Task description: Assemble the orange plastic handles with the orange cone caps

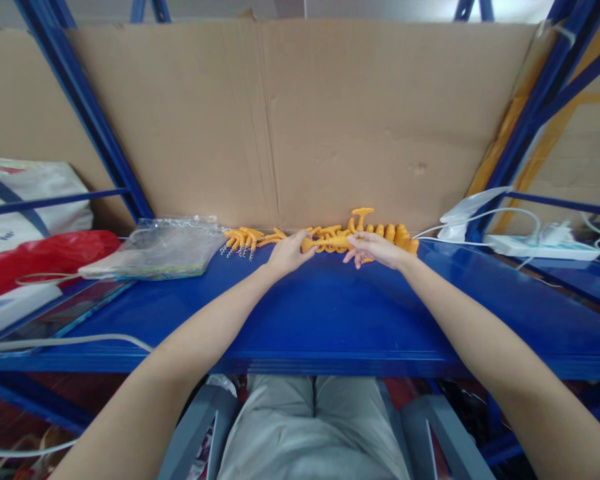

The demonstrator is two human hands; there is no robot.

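Observation:
Between my hands is an orange plastic piece (333,243), long and level, low over the back of the blue shelf. My left hand (289,255) pinches its left end with thumb and fingers. At the right end, my right hand (375,249) grips it between thumb and forefinger, the other fingers loosely curled below. More orange parts lie right behind, partly hidden by the hands. Orange corkscrews (243,240) with bare metal spirals are heaped left of my left hand. Beyond my right hand stands a row of orange rounded sleeves (395,233). A T-shaped orange corkscrew (363,212) stands upright behind.
A cardboard sheet (380,120) walls off the back of the blue shelf (320,313). Clear plastic bags (165,250) lie at left, near a red bag (45,260). At right are a white power strip (540,247) and cables. Blue metal posts (87,113) flank the shelf.

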